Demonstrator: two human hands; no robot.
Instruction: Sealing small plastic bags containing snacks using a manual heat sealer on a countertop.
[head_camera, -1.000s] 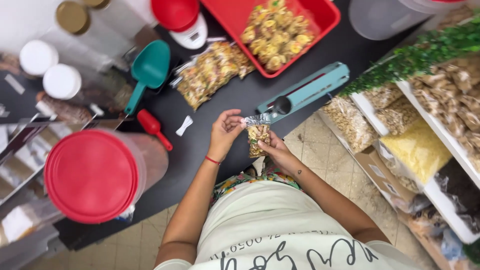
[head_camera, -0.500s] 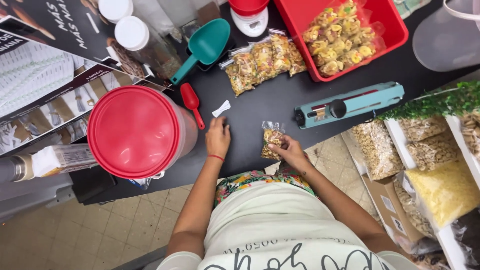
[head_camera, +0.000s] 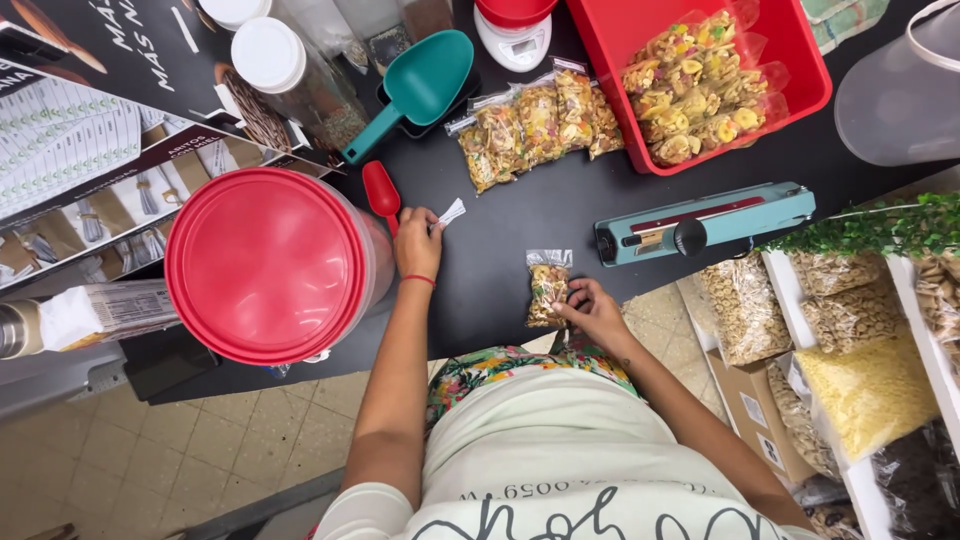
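Left hand (head_camera: 416, 243) now off the bag (head_camera: 547, 290) and out at far left, fingers curled on a small white slip (head_camera: 452, 212), next to the red scoop (head_camera: 381, 193); half a second back was flat on the counter (head_camera: 520, 215) just left of the bag, a second back was pinching the bag top together with the right. Right hand (head_camera: 596, 313) now alone on the bag, fingertips resting on its near-right edge, loosely bent, not wrapped round it. Bag lying flat on the counter, near edge, centre, filled with mixed snack; top looks unsealed, though hard to tell at this size. Sealer (head_camera: 703, 223) just right of the bag, apart from it, arm down. Row of filled bags (head_camera: 535, 125) farther back, more in the red tray (head_camera: 800, 75) far right. Big red-lidded tub (head_camera: 268, 262) left of the left wrist, teal scoop (head_camera: 418, 88) behind. Reading: two-hand grip on the bag dropped, bag parked under one hand while the other fetches the slip, so work has moved from handling the bag to picking up the paper.
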